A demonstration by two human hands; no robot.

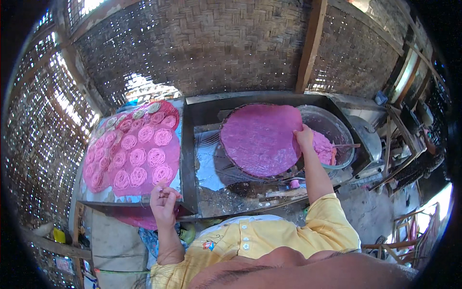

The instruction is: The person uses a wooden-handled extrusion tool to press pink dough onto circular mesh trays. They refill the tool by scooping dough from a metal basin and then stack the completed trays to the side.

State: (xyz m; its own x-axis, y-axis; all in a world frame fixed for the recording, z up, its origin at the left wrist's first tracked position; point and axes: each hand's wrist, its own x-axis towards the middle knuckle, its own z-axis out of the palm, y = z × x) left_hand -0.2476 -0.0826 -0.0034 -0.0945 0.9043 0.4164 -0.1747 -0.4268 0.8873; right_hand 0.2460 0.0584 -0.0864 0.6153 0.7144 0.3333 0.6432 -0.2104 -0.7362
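My right hand grips the right edge of a round, dark-rimmed tray covered with a wet-looking pink sheet. The thumb lies on the pink surface, and the fingers underneath are hidden. My left hand is raised over the front edge of a table section at the left, its fingers loosely curled and apart, with nothing seen in them. Just beyond it, several pink coiled-strand rounds lie in rows on pink cloth. A few paler rounds sit at the back.
Behind my right forearm stands a large basin holding pink dough-like paste and a flat stick. A metal lid is farther right. A dark wooden divider separates the table sections. A woven bamboo wall rises behind.
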